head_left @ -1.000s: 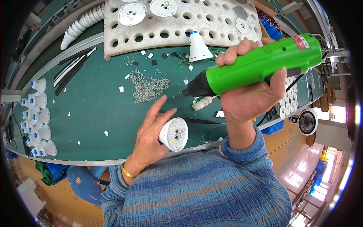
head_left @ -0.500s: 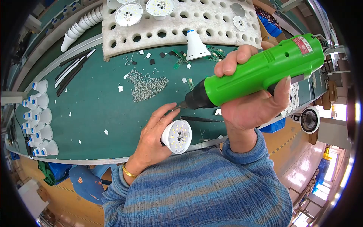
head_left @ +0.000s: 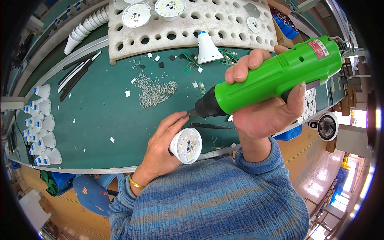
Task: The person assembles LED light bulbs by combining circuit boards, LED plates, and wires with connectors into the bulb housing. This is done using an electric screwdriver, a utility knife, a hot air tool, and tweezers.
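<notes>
The fingers (head_left: 170, 122) of the left hand (head_left: 158, 150) close around a white LED bulb (head_left: 185, 145); the right hand (head_left: 266, 114) grips tightly a green electric screwdriver (head_left: 276, 78).
The bulb is over the near edge of the green table (head_left: 100, 116), and its round face with small yellow chips is turned up. The black nose of the screwdriver points down-left, with its bit at the left fingertips, just above the bulb's rim. A thin black tool (head_left: 212, 126) lies on the table under the screwdriver. Farther away are a pile of small screws (head_left: 154, 93), a white cone housing (head_left: 208, 48) and a white foam tray (head_left: 120, 52) with holes.
</notes>
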Motion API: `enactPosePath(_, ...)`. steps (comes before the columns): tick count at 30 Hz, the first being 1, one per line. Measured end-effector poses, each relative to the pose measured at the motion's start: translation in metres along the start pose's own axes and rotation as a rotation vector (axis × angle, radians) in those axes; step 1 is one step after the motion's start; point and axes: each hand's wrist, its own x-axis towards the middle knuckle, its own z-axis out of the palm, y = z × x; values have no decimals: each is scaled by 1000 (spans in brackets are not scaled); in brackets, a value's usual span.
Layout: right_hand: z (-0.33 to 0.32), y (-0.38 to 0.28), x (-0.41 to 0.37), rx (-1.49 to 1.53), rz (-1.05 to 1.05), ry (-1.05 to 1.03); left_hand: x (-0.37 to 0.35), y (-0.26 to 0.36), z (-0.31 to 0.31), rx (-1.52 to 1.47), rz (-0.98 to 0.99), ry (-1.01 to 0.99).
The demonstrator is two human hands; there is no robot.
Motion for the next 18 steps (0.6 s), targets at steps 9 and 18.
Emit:
enactPosePath(9,1,2,-1,2,-2,-4,0,0,-1,-2,-4,3)
enactPosePath(18,4,-12,0,-9,-52,11,-8,-14,4,-229,-148,76)
